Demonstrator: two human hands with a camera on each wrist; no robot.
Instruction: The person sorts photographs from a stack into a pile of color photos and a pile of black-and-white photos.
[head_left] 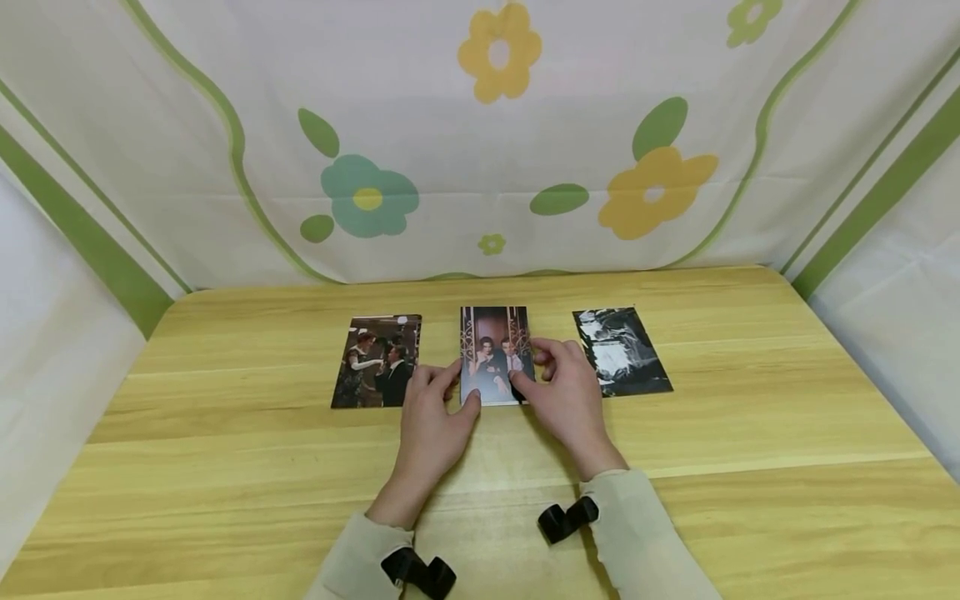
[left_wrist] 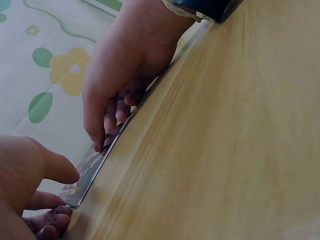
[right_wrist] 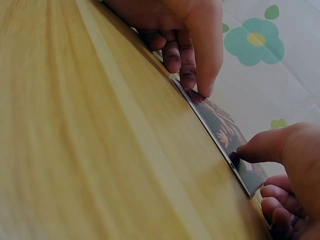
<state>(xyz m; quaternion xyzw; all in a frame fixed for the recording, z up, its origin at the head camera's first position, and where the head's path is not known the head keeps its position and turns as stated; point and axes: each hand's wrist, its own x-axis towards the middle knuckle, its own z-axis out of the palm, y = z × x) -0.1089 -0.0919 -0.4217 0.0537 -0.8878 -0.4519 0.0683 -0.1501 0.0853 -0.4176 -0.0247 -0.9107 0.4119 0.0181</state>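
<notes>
The middle photo (head_left: 491,346), a glossy upright print with two people in dark clothes before ornate ironwork, lies on the table. My left hand (head_left: 437,423) holds its left edge, thumb on the near left corner and fingers along the side. From the right, my right hand (head_left: 567,400) grips the opposite edge with its thumb on the print's face. In the right wrist view, the photo (right_wrist: 220,127) lies flat with its near edge looking slightly thick; whether it is one print or several I cannot tell.
A colour photo (head_left: 378,362) lies left of my left hand, and a black-and-white photo (head_left: 622,352) lies tilted just beyond my right hand. The wooden table (head_left: 225,467) ends at a white flowered cloth (head_left: 487,158) behind. Black wrist cameras sit on both sleeves.
</notes>
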